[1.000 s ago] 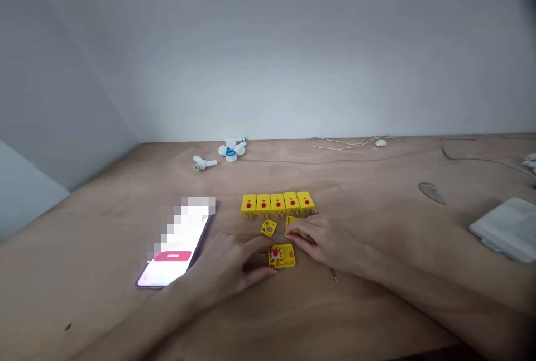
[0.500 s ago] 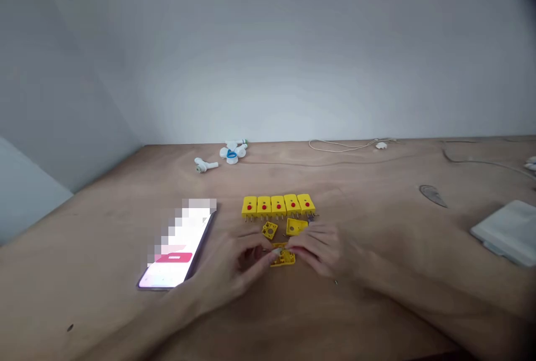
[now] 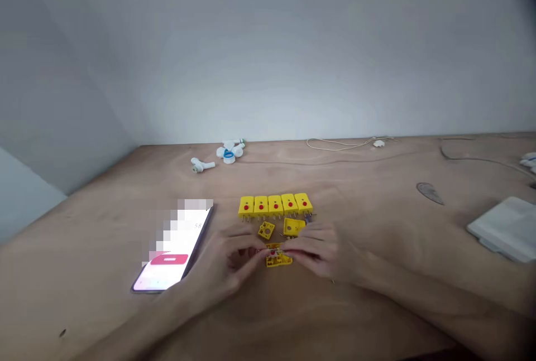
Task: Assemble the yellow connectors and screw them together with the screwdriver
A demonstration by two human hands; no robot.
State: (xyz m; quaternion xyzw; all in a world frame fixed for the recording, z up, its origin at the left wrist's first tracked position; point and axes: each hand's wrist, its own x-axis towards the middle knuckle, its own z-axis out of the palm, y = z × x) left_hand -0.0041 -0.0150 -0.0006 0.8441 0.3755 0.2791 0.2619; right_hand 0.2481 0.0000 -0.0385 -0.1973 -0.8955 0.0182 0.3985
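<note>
My left hand and my right hand meet over an open yellow plastic housing half on the table. Both hands have thumb and fingertips pinched together at its upper part. A small red piece shows between the two sets of fingertips; the fingers cover most of whatever they pinch. Just beyond lie a small yellow cover plate with a round hole and another yellow shell, partly behind my right fingers. Behind these, several yellow plugs with red dots and metal pins stand in a row.
A lit phone lies left of my hands. White pipe fittings, one with a blue ring, sit near the wall. A thin cord runs along the back. At right are a white plastic case and a grey oval piece.
A red piece now shows between my fingertips over the housing. My fingertips have shifted slightly, both hands still pinched there. The whole view has moved a little.
</note>
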